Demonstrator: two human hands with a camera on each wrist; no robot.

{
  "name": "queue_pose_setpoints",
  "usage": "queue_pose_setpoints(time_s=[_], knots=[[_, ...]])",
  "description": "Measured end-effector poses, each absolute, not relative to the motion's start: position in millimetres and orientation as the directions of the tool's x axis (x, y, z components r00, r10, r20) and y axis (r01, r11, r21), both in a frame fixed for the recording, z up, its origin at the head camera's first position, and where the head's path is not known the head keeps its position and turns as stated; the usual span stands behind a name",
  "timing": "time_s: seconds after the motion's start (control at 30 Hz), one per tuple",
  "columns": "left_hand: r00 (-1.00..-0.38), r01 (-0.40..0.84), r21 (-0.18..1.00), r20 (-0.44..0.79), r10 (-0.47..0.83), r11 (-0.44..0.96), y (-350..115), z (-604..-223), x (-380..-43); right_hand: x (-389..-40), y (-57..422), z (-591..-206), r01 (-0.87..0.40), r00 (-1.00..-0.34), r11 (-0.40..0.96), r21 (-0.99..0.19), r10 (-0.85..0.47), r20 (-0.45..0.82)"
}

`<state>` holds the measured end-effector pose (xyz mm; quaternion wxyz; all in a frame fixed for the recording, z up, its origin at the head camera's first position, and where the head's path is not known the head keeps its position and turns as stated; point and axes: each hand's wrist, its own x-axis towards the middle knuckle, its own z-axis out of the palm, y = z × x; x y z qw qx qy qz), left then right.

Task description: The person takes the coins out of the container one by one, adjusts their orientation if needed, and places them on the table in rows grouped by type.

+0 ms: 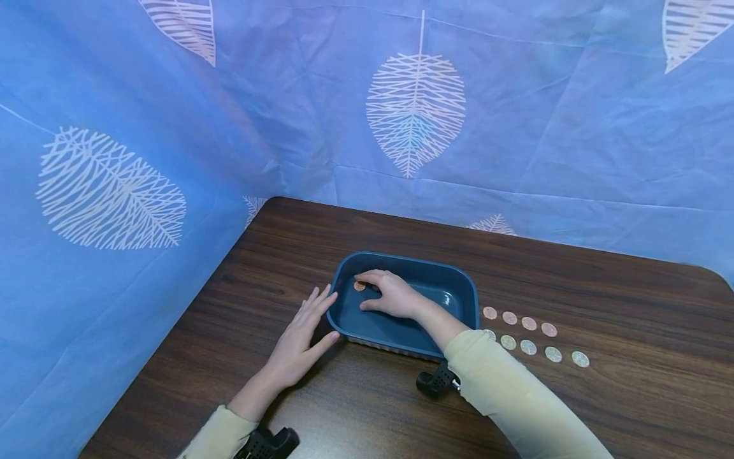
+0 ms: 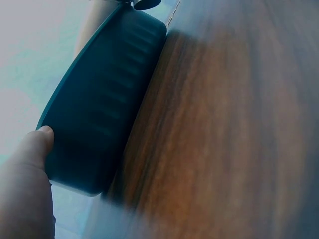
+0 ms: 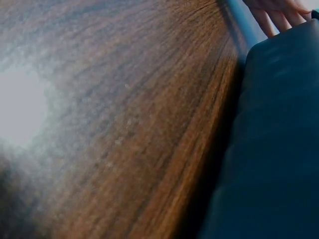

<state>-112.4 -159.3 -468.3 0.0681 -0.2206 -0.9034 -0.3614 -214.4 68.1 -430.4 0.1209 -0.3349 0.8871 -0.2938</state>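
A dark blue rectangular tub (image 1: pixel 401 335) stands on the brown table. My right hand (image 1: pixel 395 295) reaches down into it, thumb and fingers spread apart. One copper-coloured coin (image 1: pixel 359 286) lies by the right fingertips on the tub's floor; whether they touch it I cannot tell. My left hand (image 1: pixel 301 338) lies along the tub's left end with straight fingers. In the left wrist view, the left thumb (image 2: pixel 37 149) touches the tub's rim. The right wrist view shows the tub's outer side wall (image 3: pixel 279 129), with the left fingers (image 3: pixel 279 17) at its far end; the right hand is hidden there.
Right of the tub, several reddish coins (image 1: pixel 529 324) form one row on the table (image 1: pixel 642 319). A second row of several paler coins (image 1: pixel 528 347) runs in front of it, partly behind the right sleeve (image 1: pixel 504 382). Blue leaf-print cloth (image 1: pixel 321 95) hangs behind and left.
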Motion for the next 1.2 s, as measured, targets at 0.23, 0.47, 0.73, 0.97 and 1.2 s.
queue_pose_setpoints(time_s=[0.23, 0.47, 0.73, 0.97, 1.2], knots=[[-0.894, 0.446, 0.639, 0.281, 0.349, 0.627, -160.4, -468.4, -112.1, -215.1, 65.8, -432.9, -0.543, -0.735, 0.607, -0.580, -0.678, -0.022], [-0.897, 0.438, 0.661, 0.273, 0.349, 0.609, -161.1, -468.8, -111.8, -213.6, 64.0, -433.9, -0.636, -0.693, 0.560, -0.531, -0.717, 0.074], [-0.898, 0.435, 0.662, 0.270, 0.347, 0.610, -161.5, -467.3, -112.0, -212.6, 61.5, -435.3, -0.685, -0.685, 0.567, -0.458, -0.715, 0.138], [-0.902, 0.427, 0.671, 0.263, 0.343, 0.606, -160.9, -466.1, -111.7, -212.1, 60.3, -435.4, -0.692, -0.682, 0.571, -0.442, -0.718, 0.140], [-0.902, 0.426, 0.668, 0.259, 0.346, 0.610, -160.0, -465.6, -110.8, -210.4, 59.9, -433.8, -0.695, -0.679, 0.588, -0.415, -0.727, 0.106]])
